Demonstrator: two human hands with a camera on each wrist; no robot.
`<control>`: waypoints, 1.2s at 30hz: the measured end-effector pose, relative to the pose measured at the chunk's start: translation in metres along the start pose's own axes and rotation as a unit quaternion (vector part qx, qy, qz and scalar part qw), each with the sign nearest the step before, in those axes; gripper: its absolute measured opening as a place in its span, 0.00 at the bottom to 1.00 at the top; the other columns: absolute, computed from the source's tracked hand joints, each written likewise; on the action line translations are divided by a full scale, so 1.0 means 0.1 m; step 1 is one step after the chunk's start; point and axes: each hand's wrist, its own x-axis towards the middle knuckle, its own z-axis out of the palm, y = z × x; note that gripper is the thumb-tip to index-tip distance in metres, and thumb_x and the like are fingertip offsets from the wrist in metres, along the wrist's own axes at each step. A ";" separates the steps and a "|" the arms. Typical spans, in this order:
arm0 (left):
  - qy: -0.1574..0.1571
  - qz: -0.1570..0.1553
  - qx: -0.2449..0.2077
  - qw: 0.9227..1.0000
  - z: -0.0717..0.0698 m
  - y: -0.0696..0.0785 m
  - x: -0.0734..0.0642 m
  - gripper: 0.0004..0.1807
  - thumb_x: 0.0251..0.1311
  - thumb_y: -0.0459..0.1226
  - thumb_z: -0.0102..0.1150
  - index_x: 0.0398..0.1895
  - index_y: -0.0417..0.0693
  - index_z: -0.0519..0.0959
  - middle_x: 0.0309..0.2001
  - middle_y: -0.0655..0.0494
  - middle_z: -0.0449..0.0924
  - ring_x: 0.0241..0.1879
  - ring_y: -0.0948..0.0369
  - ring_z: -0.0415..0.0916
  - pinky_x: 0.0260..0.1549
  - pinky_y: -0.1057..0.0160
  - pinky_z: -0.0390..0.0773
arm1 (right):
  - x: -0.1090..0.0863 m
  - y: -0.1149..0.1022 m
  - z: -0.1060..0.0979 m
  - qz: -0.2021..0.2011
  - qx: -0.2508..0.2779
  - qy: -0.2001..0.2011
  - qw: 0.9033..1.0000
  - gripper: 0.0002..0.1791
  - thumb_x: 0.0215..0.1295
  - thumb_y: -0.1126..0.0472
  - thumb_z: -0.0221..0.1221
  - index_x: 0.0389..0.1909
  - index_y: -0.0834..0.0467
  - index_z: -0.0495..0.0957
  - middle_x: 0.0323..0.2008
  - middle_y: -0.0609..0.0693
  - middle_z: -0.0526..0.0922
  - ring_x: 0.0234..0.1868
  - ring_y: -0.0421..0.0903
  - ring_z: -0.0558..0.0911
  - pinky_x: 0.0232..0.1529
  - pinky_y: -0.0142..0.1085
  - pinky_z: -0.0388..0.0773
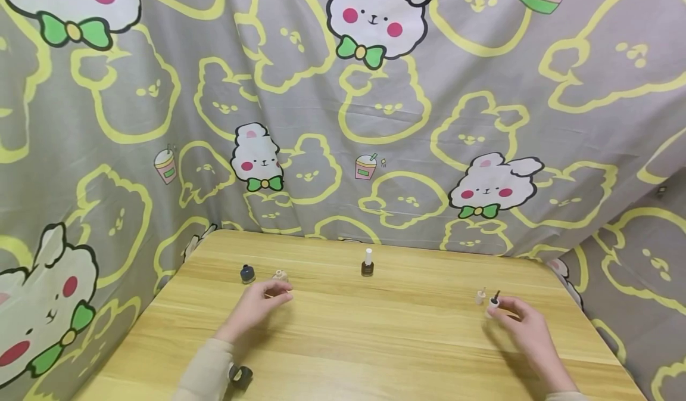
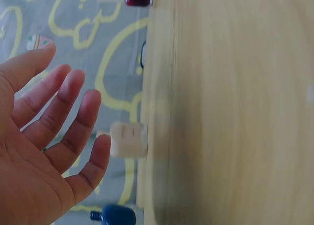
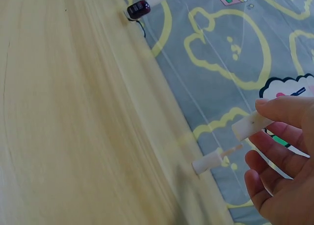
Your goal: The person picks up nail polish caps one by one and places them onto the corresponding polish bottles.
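Note:
My right hand [image 1: 522, 323] pinches a white nail polish cap [image 3: 250, 126] between thumb and fingers, its dark brush [image 1: 496, 294] pointing up. Beside it a second white cap [image 1: 480, 297] stands on the table with its pale brush upward. At the left, my left hand [image 1: 261, 305] is empty, fingers loosely bent, just in front of a beige uncapped nail polish bottle [image 2: 128, 139]. Left of that stands a dark blue uncapped bottle [image 1: 248, 274]. A dark red nail polish bottle [image 1: 367, 267] with a white cap stands at the middle back.
The wooden table [image 1: 343, 329] reaches back to a grey curtain [image 1: 321, 109] printed with rabbits and yellow outlines. Curtain also hangs along both sides. A black device [image 1: 241, 377] sits at the left wrist.

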 end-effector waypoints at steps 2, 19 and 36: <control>0.006 -0.010 0.003 1.000 -0.04 -0.03 0.01 0.14 0.58 0.42 0.67 0.44 0.45 0.84 0.42 0.54 0.86 0.38 0.64 0.78 0.38 0.68 0.77 | 0.00 -0.04 0.00 -0.004 0.003 -0.002 1.000 0.25 0.63 0.51 0.64 0.53 0.65 0.77 0.35 0.14 0.70 0.37 0.18 0.74 0.39 0.21 0.73; 0.054 -0.049 0.010 0.997 -0.36 -0.32 0.00 0.17 0.61 0.48 0.63 0.47 0.48 0.83 0.46 0.51 0.85 0.43 0.62 0.78 0.44 0.64 0.76 | -0.06 -0.28 0.08 -0.046 -0.011 -0.008 0.999 0.21 0.62 0.52 0.66 0.49 0.62 0.79 0.39 0.19 0.74 0.36 0.26 0.80 0.38 0.24 0.76; 0.097 -0.132 -0.103 0.981 -0.61 -0.55 0.03 0.27 0.61 0.51 0.63 0.55 0.40 0.78 0.45 0.51 0.84 0.40 0.67 0.77 0.42 0.62 0.80 | -0.15 -0.37 0.21 -0.121 0.022 0.007 0.992 0.13 0.57 0.62 0.68 0.41 0.63 0.82 0.42 0.22 0.76 0.41 0.20 0.75 0.40 0.20 0.77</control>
